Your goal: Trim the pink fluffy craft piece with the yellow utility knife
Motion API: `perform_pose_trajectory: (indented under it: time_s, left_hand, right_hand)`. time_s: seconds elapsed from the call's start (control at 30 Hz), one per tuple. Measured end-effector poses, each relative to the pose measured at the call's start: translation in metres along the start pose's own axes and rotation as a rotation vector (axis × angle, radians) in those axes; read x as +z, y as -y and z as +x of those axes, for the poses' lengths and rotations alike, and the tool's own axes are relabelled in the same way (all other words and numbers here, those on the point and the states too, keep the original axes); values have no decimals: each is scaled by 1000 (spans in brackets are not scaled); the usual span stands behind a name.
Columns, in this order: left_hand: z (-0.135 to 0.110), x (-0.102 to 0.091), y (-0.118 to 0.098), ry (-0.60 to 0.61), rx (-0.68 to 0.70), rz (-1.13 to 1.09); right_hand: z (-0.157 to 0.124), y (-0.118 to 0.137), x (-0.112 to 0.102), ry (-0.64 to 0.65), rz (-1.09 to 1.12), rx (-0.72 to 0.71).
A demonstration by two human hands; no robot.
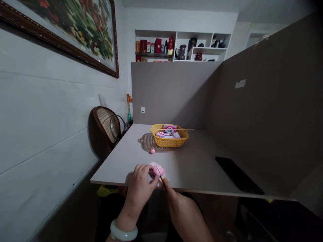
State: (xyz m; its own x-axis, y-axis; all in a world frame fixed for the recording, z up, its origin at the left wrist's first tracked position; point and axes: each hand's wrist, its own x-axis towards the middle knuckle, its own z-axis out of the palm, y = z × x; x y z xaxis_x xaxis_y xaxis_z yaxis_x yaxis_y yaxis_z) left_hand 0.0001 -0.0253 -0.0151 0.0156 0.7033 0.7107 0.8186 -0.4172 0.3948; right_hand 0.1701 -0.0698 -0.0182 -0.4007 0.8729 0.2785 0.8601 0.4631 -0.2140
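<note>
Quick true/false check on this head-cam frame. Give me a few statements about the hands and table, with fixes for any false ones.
1. The left hand wears a pale green bangle. True.
2. A pink ball sits inside the yellow basket. False: it lies on the table, in front of the basket.
3. A thin skewer lies across the top of the basket. True.
4. The right hand is empty. False: it holds a thin dark stick to the pink piece held by the left hand.
5. The black slab lies left of the basket. False: it lies to the right of it.
</note>
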Motion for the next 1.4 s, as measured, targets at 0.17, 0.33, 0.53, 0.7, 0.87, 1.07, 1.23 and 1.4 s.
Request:
perform_pose_trajectory:
  time_s: [0.17, 0.33, 0.53, 0.7, 0.87, 1.07, 1.23, 1.4]
  left_hand:
    - [1, -2, -2, 48, -38, -35]
    - [2, -3, -2, 58, -57, -19]
    - [0, -3, -3, 48, -46, -36]
    - [0, -1, -3, 41, -56, -45]
    - [-1, -1, -2, 17, -48, -19]
    - [0, -5, -6, 24, -47, -41]
    - [0, -2, -6, 22, -54, -18]
    - [-2, -3, -5, 33, -33, -4]
  right_hand:
    - [-5, -1, 3, -3, -4, -9]
    - [-10, -5, -7, 19, 21, 10]
    - [-26, -11, -21, 92, 50, -1]
    - [-9, 3, -16, 89, 15, 76]
    - [-10, -6, -6, 63, -6, 18]
    - [-24, -13, -2, 26, -67, -20]
    - [-6, -5, -4, -1, -22, 1]
    - [-7, -7, -1, 8, 26, -1]
